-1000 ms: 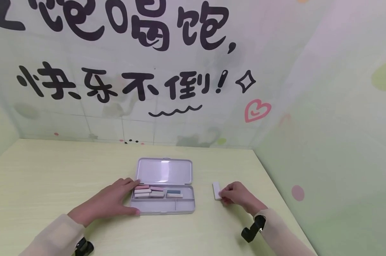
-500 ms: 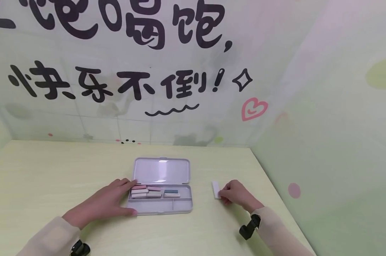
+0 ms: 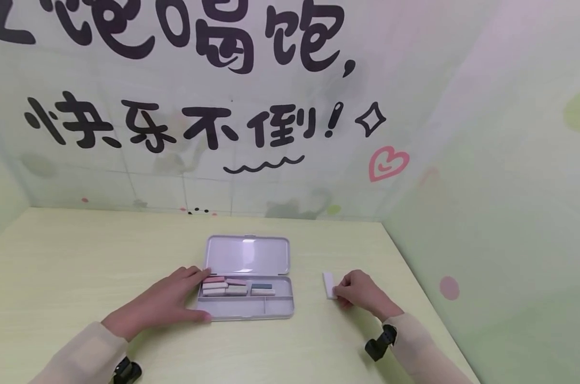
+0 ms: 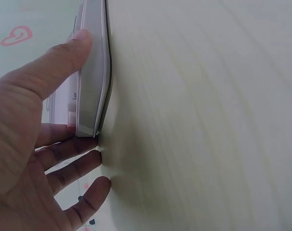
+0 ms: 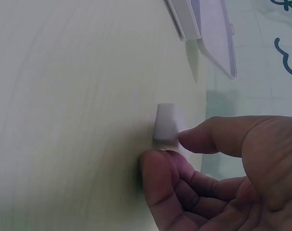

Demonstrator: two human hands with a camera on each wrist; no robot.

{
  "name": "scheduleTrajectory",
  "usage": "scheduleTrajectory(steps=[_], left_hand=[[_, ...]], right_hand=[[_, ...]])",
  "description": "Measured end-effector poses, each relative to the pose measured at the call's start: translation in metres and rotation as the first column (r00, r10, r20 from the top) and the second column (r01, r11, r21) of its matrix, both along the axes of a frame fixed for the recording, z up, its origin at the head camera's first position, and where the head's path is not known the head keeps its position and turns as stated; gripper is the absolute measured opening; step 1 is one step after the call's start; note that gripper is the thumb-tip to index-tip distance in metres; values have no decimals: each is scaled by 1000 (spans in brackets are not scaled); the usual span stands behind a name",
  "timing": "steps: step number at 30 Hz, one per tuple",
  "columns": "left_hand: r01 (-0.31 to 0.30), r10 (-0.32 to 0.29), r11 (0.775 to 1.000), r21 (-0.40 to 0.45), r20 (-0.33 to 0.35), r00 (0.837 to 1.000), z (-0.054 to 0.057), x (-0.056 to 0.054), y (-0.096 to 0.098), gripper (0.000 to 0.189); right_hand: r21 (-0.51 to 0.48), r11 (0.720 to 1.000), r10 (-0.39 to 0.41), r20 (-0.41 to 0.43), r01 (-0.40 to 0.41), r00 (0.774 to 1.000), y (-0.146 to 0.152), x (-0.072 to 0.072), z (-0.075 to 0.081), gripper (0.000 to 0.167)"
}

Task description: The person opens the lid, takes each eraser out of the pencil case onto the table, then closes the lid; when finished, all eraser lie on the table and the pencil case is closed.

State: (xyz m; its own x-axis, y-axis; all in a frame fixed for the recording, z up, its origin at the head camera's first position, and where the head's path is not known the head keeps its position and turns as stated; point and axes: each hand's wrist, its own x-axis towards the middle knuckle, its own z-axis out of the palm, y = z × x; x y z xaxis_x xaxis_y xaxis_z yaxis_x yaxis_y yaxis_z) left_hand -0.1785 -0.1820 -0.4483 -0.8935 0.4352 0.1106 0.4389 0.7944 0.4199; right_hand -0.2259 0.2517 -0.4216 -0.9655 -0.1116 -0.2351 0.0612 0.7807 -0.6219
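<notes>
My left hand (image 3: 162, 306) lies flat with its fingers spread and nearly straight, the thumb along the near edge and the fingertips at the left end of the open grey case (image 3: 246, 306), bracing it without curling round it. My right hand (image 3: 359, 290) has its fingers curled, and thumb and forefinger pinch the near end of a small white eraser (image 3: 328, 284) that lies on the table (image 3: 78, 256), well to the right of the case. Inside the case, several pastel blocks (image 3: 224, 287) sit in the far compartment, its lid (image 3: 247, 256) tilted up behind. The pale wood table meets a green wall with black characters (image 3: 184, 125) and a pink heart (image 3: 388, 162).
</notes>
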Motion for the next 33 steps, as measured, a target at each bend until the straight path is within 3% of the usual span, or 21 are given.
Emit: scheduleTrajectory(steps=[5, 7, 9, 11, 12, 15, 16, 18, 21, 23, 28, 33], left_hand=[[1, -1, 1000, -1, -6, 1000, 0, 1, 0, 104], [0, 0, 1000, -1, -2, 1000, 0, 2, 0, 103], [0, 0, 1000, -4, 0, 1000, 0, 2, 1, 103], [0, 0, 1000, -4, 5, 1000, 0, 3, 1, 104], [2, -2, 1000, -4, 6, 1000, 0, 3, 2, 104], [-1, 1, 1000, -2, 6, 1000, 1, 4, 2, 104], [-2, 2, 1000, -1, 4, 1000, 1, 4, 2, 104], [-1, 1, 1000, -2, -3, 1000, 2, 4, 1, 103], [1, -1, 1000, -3, -4, 1000, 2, 4, 2, 103], [5, -5, 1000, -6, 0, 1000, 2, 4, 1, 103], [-4, 4, 1000, -4, 26, 1000, 2, 3, 1, 102], [-2, 2, 1000, 2, 26, 1000, 3, 3, 2, 103]], right_hand=[[110, 990, 96, -114, -84, 989, -6, -1, 10, 23], [121, 982, 164, -170, -144, 972, -10, -3, 12, 22], [123, 965, 255, -235, -232, 938, -16, -6, 13, 17], [143, 928, 371, -298, -343, 880, -22, -10, 12, 9], [165, 901, 433, -332, -401, 838, -26, -11, 12, 4], [291, 798, 603, -410, -528, 684, -39, -14, 12, 10], [336, 763, 646, -427, -552, 632, -43, -15, 13, 15], [417, 701, 713, -433, -579, 551, -53, -16, 14, 21], [518, 615, 788, -404, -594, 464, -67, -17, 17, 32], [571, 561, 827, -364, -599, 428, -77, -18, 19, 39], [657, 434, 896, -241, -616, 373, -98, -20, 23, 51], [723, 329, 937, -171, -607, 305, -114, -21, 24, 57]])
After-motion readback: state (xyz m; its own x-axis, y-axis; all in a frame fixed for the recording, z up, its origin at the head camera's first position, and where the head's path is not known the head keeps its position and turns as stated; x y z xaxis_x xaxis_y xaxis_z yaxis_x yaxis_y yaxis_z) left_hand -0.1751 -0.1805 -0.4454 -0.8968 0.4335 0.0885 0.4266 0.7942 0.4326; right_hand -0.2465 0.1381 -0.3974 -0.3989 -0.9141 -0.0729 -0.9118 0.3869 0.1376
